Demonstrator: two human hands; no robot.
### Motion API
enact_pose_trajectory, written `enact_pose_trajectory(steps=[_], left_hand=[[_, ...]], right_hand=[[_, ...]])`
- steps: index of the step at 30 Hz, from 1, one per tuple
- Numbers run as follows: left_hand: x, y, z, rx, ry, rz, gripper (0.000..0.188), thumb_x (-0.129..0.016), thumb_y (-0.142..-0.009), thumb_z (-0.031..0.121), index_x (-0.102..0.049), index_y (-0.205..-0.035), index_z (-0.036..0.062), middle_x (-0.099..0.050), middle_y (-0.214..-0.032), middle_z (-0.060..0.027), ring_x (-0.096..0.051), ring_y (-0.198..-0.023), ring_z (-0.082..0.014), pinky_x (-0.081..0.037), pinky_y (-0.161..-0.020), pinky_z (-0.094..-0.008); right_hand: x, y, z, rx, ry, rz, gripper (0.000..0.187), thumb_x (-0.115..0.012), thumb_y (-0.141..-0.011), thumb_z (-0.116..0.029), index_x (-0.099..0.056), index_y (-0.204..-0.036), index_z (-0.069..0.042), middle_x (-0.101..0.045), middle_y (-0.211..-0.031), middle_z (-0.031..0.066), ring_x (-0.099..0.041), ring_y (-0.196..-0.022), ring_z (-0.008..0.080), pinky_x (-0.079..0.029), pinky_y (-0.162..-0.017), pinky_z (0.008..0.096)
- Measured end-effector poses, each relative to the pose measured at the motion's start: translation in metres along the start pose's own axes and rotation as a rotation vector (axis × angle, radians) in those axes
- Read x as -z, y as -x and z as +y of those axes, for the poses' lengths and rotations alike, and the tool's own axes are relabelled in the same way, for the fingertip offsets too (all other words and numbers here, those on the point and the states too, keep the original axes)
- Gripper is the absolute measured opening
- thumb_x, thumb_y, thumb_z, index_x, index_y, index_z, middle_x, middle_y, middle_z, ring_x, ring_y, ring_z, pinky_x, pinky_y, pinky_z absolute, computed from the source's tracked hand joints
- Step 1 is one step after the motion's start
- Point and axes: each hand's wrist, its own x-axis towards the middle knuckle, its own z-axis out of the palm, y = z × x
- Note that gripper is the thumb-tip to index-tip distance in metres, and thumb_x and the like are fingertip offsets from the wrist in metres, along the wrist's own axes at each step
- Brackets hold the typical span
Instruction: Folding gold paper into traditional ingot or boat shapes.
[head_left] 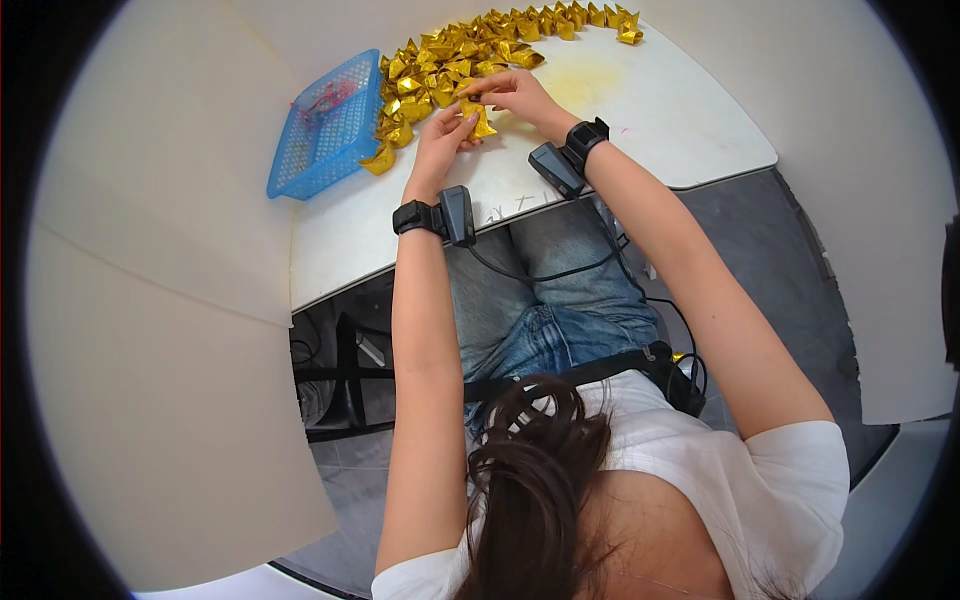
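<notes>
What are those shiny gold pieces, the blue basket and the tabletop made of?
Gold pieces: probably foil or foil-faced paper, glossy and metallic; creases and bright glints suggest it.
Blue basket: likely plastic, with a slight shine; its evenly perforated walls look moulded.
Tabletop: smooth, white and fairly matt, perhaps laminate; its core can't be told.

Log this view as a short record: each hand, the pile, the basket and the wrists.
Left hand: holding a gold foil piece
Right hand: fingertips at that piece's upper end; grip unclear
Pile: folded gold foil pieces along the far side of the white table
Basket: blue, left of the pile, reddish strands inside
Wrists: black strap on each
</notes>
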Motion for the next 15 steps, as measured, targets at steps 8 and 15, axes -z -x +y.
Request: enact_pose_trajectory(steps=[8, 15], left_hand=[[0.002, 0.002, -0.002, -0.026, 0.007, 0.142, 0.037, -0.060, -0.087, 0.018, -0.052, -0.115, -0.0041, -0.064, -0.094, -0.0073, -0.061, -0.072, -0.0099, -0.047, -0.062, -0.0180], [-0.001, 0.001, 0.001, -0.010, 0.030, 0.152, 0.039, -0.063, -0.084, 0.013, -0.051, -0.118, -0.0032, -0.063, -0.098, -0.0067, -0.061, -0.079, -0.0105, -0.048, -0.067, -0.0195]], right_hand=[[-0.004, 0.006, -0.014, -0.094, -0.140, -0.029, 0.021, -0.056, -0.083, -0.012, -0.069, -0.100, -0.015, -0.065, -0.095, -0.0032, -0.058, -0.081, 0.0051, -0.045, -0.069, 0.0213], [-0.003, 0.006, -0.016, -0.151, -0.203, -0.037, 0.019, -0.052, -0.084, -0.011, -0.065, -0.098, -0.014, -0.062, -0.094, -0.0043, -0.058, -0.085, 0.0057, -0.045, -0.069, 0.0212]])
